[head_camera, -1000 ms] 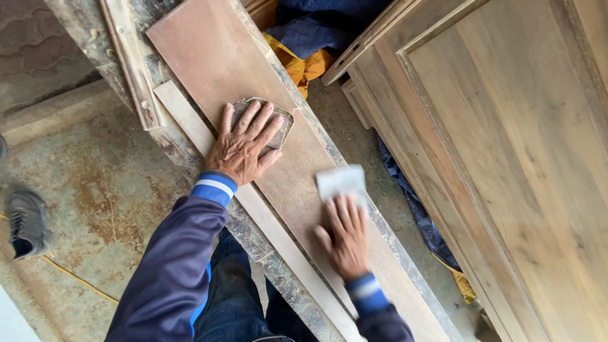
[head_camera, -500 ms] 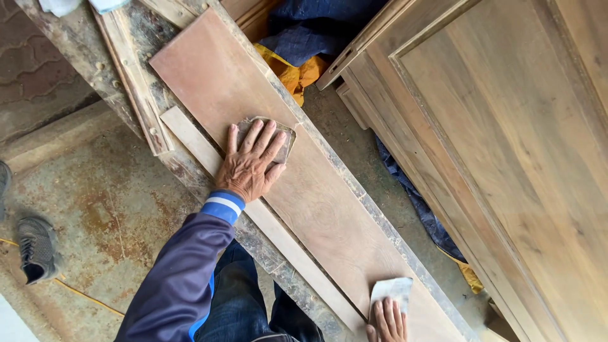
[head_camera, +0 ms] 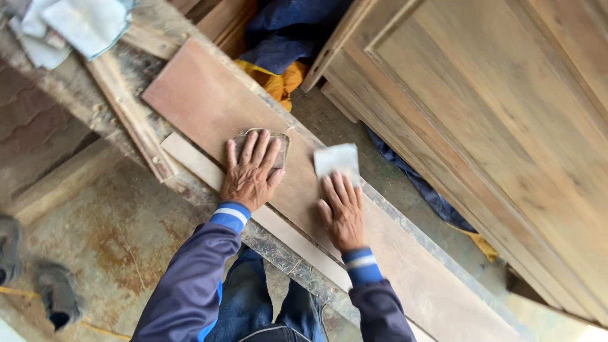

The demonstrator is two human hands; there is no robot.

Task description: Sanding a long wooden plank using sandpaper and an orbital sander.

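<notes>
A long reddish-brown wooden board [head_camera: 209, 101] lies slantwise on a worn workbench [head_camera: 278, 253]. My left hand [head_camera: 250, 170] presses flat on a brown piece of sandpaper [head_camera: 282, 149] near the board's middle, fingers spread. My right hand [head_camera: 342, 212] lies flat on the board just to the right, its fingertips pressing a pale grey sheet of sandpaper [head_camera: 337, 159] against the wood. Both arms wear dark blue sleeves with blue and white cuffs.
A pale thin wooden strip [head_camera: 190, 158] lies along the board's near side. Large wooden panelled furniture [head_camera: 494, 126] fills the right. Blue and yellow cloth [head_camera: 278, 44] lies between it and the bench. White rags [head_camera: 76, 25] sit top left; shoes [head_camera: 57, 294] rest on the stained floor.
My right hand slid the pale sandpaper down the board toward me, then back up next to my left hand. The left hand stayed pressed on the brown sandpaper.
</notes>
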